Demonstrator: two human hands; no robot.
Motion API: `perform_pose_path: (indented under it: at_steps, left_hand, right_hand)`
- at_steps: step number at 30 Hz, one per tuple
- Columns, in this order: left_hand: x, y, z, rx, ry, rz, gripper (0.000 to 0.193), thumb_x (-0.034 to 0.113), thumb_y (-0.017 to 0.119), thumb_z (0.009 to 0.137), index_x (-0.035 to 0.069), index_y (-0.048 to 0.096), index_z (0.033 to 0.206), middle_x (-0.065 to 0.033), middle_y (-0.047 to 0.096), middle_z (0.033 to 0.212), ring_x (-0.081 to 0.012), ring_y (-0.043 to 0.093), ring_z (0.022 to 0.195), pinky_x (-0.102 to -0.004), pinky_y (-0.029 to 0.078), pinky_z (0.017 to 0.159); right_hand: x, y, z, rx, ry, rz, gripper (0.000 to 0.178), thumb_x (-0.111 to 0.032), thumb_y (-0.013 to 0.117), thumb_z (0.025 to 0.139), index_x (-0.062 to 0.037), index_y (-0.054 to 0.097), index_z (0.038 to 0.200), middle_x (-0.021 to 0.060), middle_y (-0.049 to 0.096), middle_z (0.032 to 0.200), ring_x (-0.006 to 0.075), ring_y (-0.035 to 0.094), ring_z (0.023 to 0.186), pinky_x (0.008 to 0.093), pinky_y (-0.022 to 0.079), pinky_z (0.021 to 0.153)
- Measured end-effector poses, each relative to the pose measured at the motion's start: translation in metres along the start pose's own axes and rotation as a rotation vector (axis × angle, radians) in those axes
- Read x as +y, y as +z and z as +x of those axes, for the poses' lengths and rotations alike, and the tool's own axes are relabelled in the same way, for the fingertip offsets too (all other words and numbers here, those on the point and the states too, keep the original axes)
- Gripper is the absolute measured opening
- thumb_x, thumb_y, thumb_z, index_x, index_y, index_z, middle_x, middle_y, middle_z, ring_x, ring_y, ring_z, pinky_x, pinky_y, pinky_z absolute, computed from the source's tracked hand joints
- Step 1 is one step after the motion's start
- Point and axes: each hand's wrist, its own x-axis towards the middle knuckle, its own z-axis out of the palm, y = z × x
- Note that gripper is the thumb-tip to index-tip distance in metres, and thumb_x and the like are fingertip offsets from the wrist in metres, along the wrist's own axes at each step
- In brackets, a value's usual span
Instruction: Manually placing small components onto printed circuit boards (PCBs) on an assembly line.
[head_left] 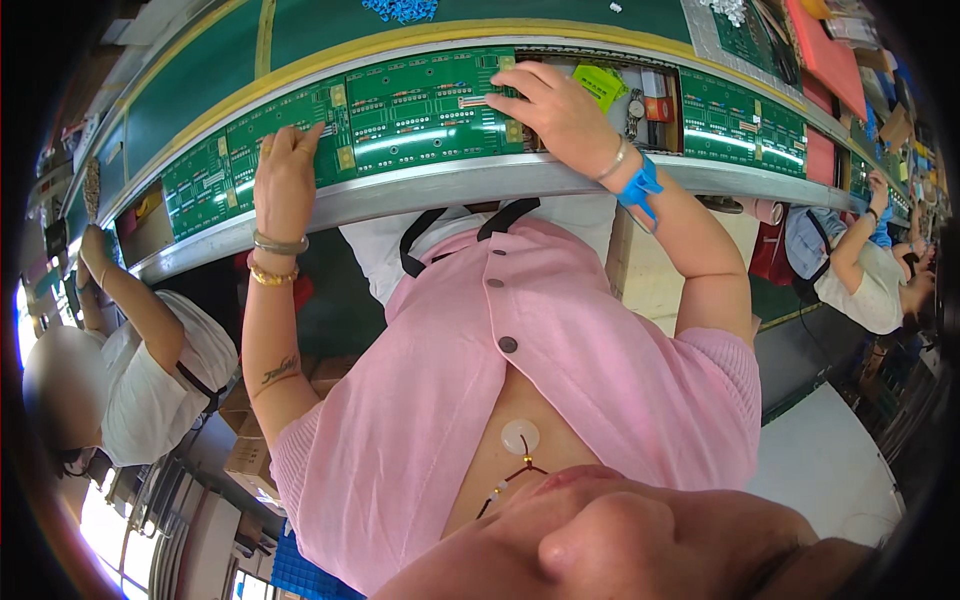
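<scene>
Apparently the work is only partway along: taking the middle of the wearer's view as the dial's centre, the main green circuit board (pixel 425 105) sits at 12 o'clock, on the line behind a metal rail (pixel 440 181), with a slim pale connector (pixel 477 101) and a few tiny parts on it. Much of its surface looks bare to me, so I judge there is more to fit, though the printed outlines are too small to count. A neighbouring board (pixel 205 178) lies at 10 o'clock, and another panel (pixel 745 125) at 2 o'clock also carries some small components. Loose blue pieces (pixel 400 10) are heaped between 11 and 12 o'clock.

The left hand (pixel 287 175) comes up at 10 o'clock, forearm nearly upright, wrist over the rail, with fingers bunched and tips drawn close together near the seam between the two boards; whether they pinch a small part, I cannot tell. The right hand (pixel 560 108) reaches in towards 12 o'clock from a bent elbow at 2, wrist above the rail and a blue band (pixel 641 190) around it. Its fingers are stretched and parted over the board's right end, by the connector, with nothing visible held between them.
</scene>
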Motion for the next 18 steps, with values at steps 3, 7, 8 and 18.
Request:
perform_pose_path:
  at_steps: [3,7,8,18]
  left_hand:
    - [0.009,0.000,-0.013,-0.022,0.011,0.214,0.042,-0.003,0.054,0.071,0.011,0.063,0.109,-0.0040,0.051,0.086,-0.0225,0.052,0.082,-0.0330,0.048,0.069]
    - [0.010,0.002,-0.013,-0.055,0.015,0.229,0.042,-0.001,0.052,0.073,0.010,0.061,0.112,-0.0038,0.051,0.086,-0.0220,0.052,0.083,-0.0327,0.048,0.069]
    - [0.010,0.003,-0.013,-0.067,0.014,0.231,0.041,0.000,0.052,0.074,0.010,0.061,0.113,-0.0038,0.051,0.085,-0.0219,0.052,0.083,-0.0325,0.048,0.070]
    - [0.052,0.018,0.018,0.003,0.149,0.043,0.032,0.003,0.055,0.073,0.009,0.065,0.103,-0.0055,0.056,0.081,-0.0236,0.054,0.082,-0.0330,0.047,0.070]
  right_hand:
    - [-0.003,-0.002,-0.010,0.019,0.041,-0.035,0.036,-0.002,0.052,0.071,-0.0107,0.062,0.105,0.0045,0.054,0.109,0.0236,0.049,0.104,0.0335,0.046,0.082]
    - [0.003,-0.003,-0.006,0.054,0.076,-0.002,0.029,-0.003,0.054,0.072,-0.0104,0.064,0.098,0.0039,0.056,0.105,0.0241,0.051,0.099,0.0346,0.046,0.079]
    - [0.009,-0.006,-0.002,0.056,0.077,-0.005,0.029,-0.003,0.054,0.072,-0.0104,0.064,0.098,0.0039,0.056,0.105,0.0241,0.051,0.099,0.0346,0.046,0.079]
    - [0.083,0.002,0.081,0.247,0.518,-0.245,0.020,-0.025,0.064,0.075,-0.0062,0.061,0.080,0.0109,0.058,0.082,0.0270,0.057,0.086,0.0368,0.048,0.071]
